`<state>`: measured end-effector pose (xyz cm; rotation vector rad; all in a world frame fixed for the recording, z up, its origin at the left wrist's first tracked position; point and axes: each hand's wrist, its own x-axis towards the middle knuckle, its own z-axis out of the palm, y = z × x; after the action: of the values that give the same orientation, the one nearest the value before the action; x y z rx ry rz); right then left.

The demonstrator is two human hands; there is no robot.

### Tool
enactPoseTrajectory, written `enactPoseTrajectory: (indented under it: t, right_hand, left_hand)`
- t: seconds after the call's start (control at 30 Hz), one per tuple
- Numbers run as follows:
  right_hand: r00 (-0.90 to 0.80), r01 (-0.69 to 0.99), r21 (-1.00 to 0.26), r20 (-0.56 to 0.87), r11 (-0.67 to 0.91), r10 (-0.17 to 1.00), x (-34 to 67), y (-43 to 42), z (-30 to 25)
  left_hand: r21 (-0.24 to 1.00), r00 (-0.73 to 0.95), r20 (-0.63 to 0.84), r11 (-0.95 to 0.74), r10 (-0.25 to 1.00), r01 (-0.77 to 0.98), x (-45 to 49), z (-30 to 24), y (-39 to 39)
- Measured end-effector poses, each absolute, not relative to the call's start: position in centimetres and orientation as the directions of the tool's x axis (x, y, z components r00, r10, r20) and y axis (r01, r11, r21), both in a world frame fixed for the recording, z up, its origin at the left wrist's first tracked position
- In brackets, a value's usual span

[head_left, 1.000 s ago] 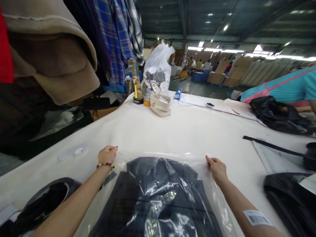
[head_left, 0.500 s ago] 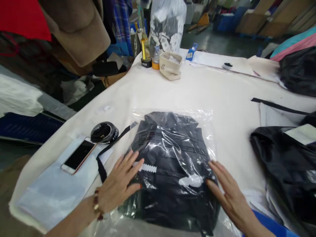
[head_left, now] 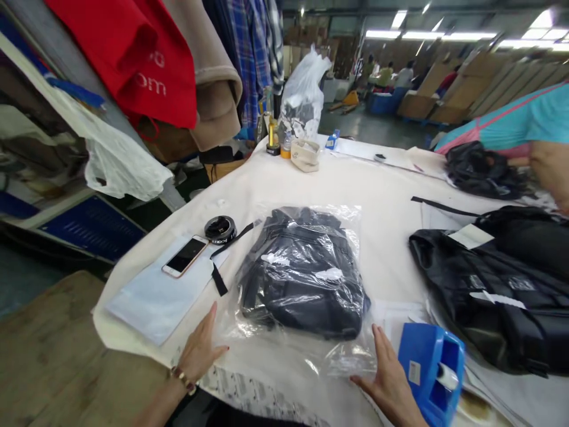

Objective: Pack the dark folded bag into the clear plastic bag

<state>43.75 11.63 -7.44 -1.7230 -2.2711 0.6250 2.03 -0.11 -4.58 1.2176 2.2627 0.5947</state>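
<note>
Both flat hands, left hand [head_left: 200, 350] and right hand [head_left: 386, 382], flank the bagged garment [head_left: 302, 273].

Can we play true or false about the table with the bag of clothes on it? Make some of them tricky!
1. The dark clothing is inside a clear plastic bag. True.
2. The left hand is holding the phone. False: the phone lies on a pale sheet to the left of the bag, and the left hand is open by the bag's near corner.
3. A blue tape dispenser sits just beside the right hand. True.
4. The bag stands upright on the table. False: it lies flat on the table.
5. Both hands are squeezed into fists. False: both are open with the fingers stretched out.
</note>
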Motion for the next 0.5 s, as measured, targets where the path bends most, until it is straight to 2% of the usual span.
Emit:
enactPoseTrajectory:
  t: [0.07,0.13,0.2,0.3,0.37,0.5]
  right_hand:
    - [-0.238,0.854,-0.488,-0.063,0.178,0.969,44.2,11.4,-8.4]
    - [-0.099,0.824,-0.566,-0.096,0.027,0.990,44.5,11.4,-8.9]
    - [0.077,0.744,-0.640,-0.204,-0.192,0.976,44.5,11.5,-9.0]
    - [0.243,0.627,-0.650,-0.361,-0.430,0.900,43.7,11.7,-8.8]
    - [0.292,0.629,-0.615,-0.379,-0.475,0.878,43.1,12.0,-8.7]
    - [0.315,0.679,-0.574,-0.336,-0.458,0.888,42.8,12.5,-8.8]
  left_hand:
    - [0.718,-0.630,-0.227,0.565,0.742,0.407,2.2,-4.8,-0.2]
    - [0.799,-0.726,-0.270,0.568,0.633,0.199,2.4,-4.9,0.2]
    - [0.829,-0.778,-0.307,0.556,0.548,0.064,2.7,-5.1,0.8]
    - [0.851,-0.824,-0.362,0.516,0.436,-0.101,3.5,-5.8,1.9]
    - [0.866,-0.828,-0.390,0.465,0.403,-0.182,4.3,-6.0,2.6]
    - [0.895,-0.797,-0.413,0.360,0.441,-0.264,6.1,-5.6,3.6]
